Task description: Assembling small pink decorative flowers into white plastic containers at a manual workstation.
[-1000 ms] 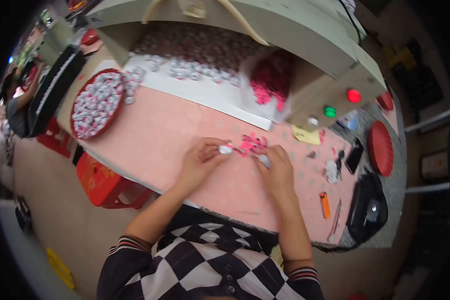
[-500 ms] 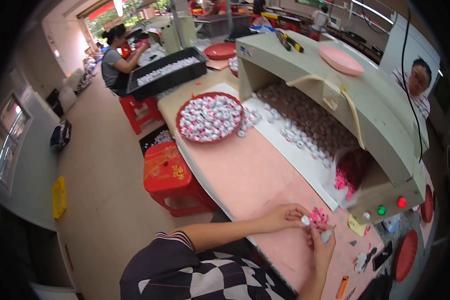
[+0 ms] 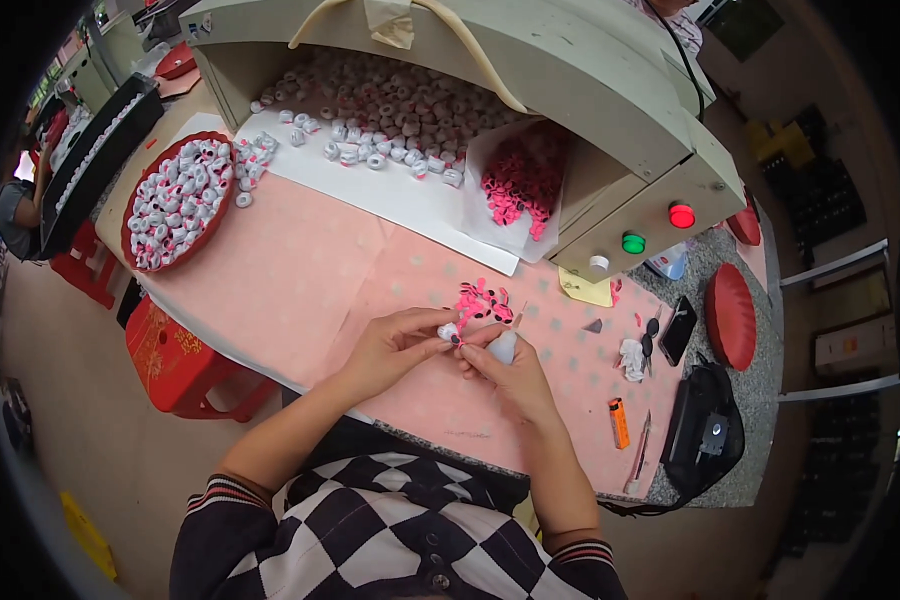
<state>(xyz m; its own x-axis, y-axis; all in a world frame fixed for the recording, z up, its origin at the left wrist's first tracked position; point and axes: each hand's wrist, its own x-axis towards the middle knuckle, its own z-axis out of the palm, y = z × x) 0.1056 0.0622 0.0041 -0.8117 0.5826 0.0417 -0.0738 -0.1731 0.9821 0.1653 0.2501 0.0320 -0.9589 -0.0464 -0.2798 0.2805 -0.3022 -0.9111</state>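
Observation:
My left hand (image 3: 402, 345) pinches a small white rounded piece (image 3: 448, 330) between thumb and fingertips, above the pink table covering. Against it, the thumb and finger of my right hand (image 3: 518, 382) bring a tiny pink-and-black piece (image 3: 458, 341). Tucked in that same right hand is a small translucent white bottle (image 3: 503, 347) with a thin pointed tip directed up and away. Just beyond both hands lies a loose pile of small flat pink and black pieces (image 3: 483, 302).
A grey machine (image 3: 610, 150) with an arched opening stands behind, many white pieces inside. Its opening also holds a bag of pink pieces (image 3: 520, 185). Left is a heaped red basket (image 3: 130, 240); right lie a phone (image 3: 678, 331), an orange lighter (image 3: 619, 424), a tweezer-like tool (image 3: 640, 455) and a black bag (image 3: 705, 425).
The view has swung to the right and down toward the table. My hands have drawn together, and the pink-and-black piece now meets the white piece. The bottle stays in my right hand.

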